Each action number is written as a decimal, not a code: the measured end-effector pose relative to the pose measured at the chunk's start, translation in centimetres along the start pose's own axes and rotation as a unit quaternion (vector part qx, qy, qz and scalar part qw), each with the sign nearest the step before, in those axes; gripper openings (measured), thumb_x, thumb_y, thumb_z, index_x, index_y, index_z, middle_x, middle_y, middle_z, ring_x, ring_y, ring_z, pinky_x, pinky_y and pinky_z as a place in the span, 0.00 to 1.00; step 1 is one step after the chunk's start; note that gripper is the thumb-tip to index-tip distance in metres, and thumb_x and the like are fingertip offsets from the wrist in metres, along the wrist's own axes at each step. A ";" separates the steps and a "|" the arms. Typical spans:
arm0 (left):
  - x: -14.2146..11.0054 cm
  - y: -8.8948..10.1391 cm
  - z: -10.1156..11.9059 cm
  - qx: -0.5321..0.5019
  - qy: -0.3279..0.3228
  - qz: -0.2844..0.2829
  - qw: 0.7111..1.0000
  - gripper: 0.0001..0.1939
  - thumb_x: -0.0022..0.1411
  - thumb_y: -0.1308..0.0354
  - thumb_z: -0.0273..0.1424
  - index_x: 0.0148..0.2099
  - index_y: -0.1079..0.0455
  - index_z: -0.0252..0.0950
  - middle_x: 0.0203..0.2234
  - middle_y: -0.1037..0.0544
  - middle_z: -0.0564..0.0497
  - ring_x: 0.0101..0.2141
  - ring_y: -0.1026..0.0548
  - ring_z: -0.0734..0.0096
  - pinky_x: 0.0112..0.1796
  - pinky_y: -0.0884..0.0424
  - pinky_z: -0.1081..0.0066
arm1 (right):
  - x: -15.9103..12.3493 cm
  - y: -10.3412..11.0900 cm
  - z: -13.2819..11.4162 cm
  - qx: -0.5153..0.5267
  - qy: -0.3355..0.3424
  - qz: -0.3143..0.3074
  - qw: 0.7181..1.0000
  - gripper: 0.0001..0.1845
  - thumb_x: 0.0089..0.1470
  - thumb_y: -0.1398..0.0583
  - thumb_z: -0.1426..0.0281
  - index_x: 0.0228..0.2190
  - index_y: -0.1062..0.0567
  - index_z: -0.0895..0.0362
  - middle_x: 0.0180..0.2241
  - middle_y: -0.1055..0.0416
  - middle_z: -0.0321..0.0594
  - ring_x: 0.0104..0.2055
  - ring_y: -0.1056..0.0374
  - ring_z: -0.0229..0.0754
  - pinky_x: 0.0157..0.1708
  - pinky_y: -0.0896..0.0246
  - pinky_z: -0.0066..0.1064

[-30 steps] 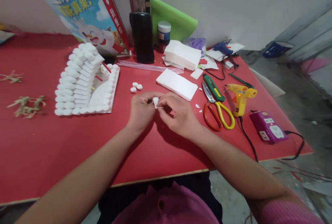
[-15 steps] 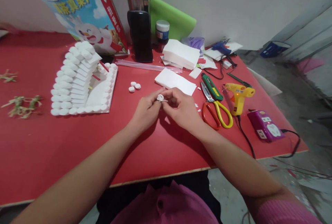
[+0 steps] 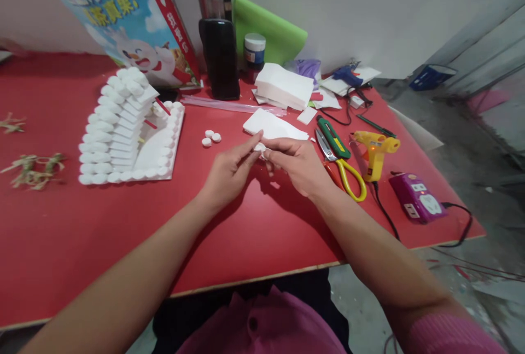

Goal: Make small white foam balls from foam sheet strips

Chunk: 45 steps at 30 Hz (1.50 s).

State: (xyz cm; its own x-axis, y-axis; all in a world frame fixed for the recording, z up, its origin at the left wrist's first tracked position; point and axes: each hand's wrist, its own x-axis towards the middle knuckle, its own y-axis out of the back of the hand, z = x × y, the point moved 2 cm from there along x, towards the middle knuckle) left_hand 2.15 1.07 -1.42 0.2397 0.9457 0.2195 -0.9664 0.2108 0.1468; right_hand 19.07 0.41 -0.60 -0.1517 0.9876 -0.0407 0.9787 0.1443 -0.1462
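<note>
“承诺”, “真果!” on blue panel [image 3: 123, 21]

Red-topped table [image 3: 229, 250] against a plain pale wall [image 3: 361, 20], scuffed grey floor [image 3: 488, 179] beyond its right edge.

Since the earlier views, the small white roll [image 3: 260, 148] has turned to show a rounded top; its loose tail no longer shows, perhaps just hidden by fingers. The left hand [image 3: 227, 176] has straightened its fingers, and the right hand [image 3: 301, 165] has shifted rightward, partly covering the red scissor handle [image 3: 333, 175].
</note>
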 end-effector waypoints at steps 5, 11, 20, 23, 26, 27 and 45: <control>-0.3 -0.1 0.5 0.017 -0.020 0.058 0.998 0.14 0.66 0.35 0.36 0.51 0.17 0.40 0.41 0.14 0.47 0.38 0.18 0.61 0.48 0.25 0.64 | 0.1 -0.3 0.0 0.026 -0.009 -0.012 1.000 0.12 0.47 0.29 0.64 0.34 0.16 0.55 0.23 0.27 0.32 0.24 0.34 0.35 0.26 0.32 0.31; 0.2 -0.1 0.6 -0.106 0.036 0.018 0.994 0.11 0.66 0.35 0.37 0.47 0.21 0.38 0.26 0.22 0.52 0.22 0.26 0.72 0.28 0.26 0.71 | 0.3 0.0 -0.1 0.041 -0.026 0.004 0.999 0.08 0.45 0.29 0.67 0.30 0.16 0.55 0.25 0.24 0.34 0.24 0.33 0.35 0.28 0.33 0.31; 0.7 -0.3 0.3 -0.174 0.075 0.040 0.981 0.06 0.62 0.32 0.33 0.40 0.23 0.37 0.20 0.28 0.56 0.17 0.36 0.78 0.25 0.28 0.73 | 0.3 0.2 -0.3 0.052 -0.046 0.007 0.998 0.06 0.44 0.29 0.69 0.27 0.20 0.56 0.21 0.28 0.32 0.22 0.35 0.34 0.25 0.36 0.30; 0.3 -0.1 0.4 -0.096 0.046 0.025 0.994 0.08 0.66 0.35 0.35 0.44 0.21 0.38 0.22 0.23 0.53 0.20 0.28 0.72 0.23 0.29 0.72 | -0.1 -0.3 -0.5 0.017 -0.022 0.007 1.000 0.07 0.46 0.29 0.67 0.26 0.19 0.56 0.20 0.27 0.33 0.22 0.34 0.34 0.24 0.37 0.29; 0.0 0.3 0.3 0.026 -0.029 0.028 0.999 0.13 0.70 0.39 0.37 0.50 0.20 0.36 0.30 0.16 0.49 0.29 0.19 0.66 0.34 0.23 0.69 | -0.3 -0.6 -0.5 0.004 -0.015 0.018 1.000 0.08 0.46 0.29 0.66 0.26 0.19 0.56 0.20 0.27 0.32 0.21 0.33 0.35 0.22 0.39 0.28; 0.0 0.4 0.2 0.077 -0.066 0.034 0.994 0.14 0.71 0.40 0.36 0.52 0.19 0.36 0.34 0.15 0.47 0.33 0.18 0.65 0.39 0.22 0.68 | -0.3 -0.6 -0.4 0.008 -0.013 0.025 1.000 0.08 0.46 0.29 0.65 0.26 0.19 0.56 0.21 0.27 0.32 0.21 0.32 0.35 0.21 0.39 0.27; 0.1 0.3 0.8 -0.037 0.036 0.031 0.998 0.09 0.61 0.29 0.35 0.41 0.16 0.36 0.36 0.12 0.46 0.38 0.14 0.56 0.43 0.18 0.61 | -0.4 0.3 -1.0 -0.177 0.038 0.047 0.982 0.07 0.51 0.36 0.71 0.32 0.17 0.56 0.23 0.25 0.34 0.24 0.30 0.38 0.27 0.36 0.31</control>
State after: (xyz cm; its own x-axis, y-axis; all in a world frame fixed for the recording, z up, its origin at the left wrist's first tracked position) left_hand 1.96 1.02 -0.59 0.1739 0.9725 0.1548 -0.9841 0.1660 0.0624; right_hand 19.58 0.08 0.31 -0.0611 0.9974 0.0381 0.9769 0.0519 0.2073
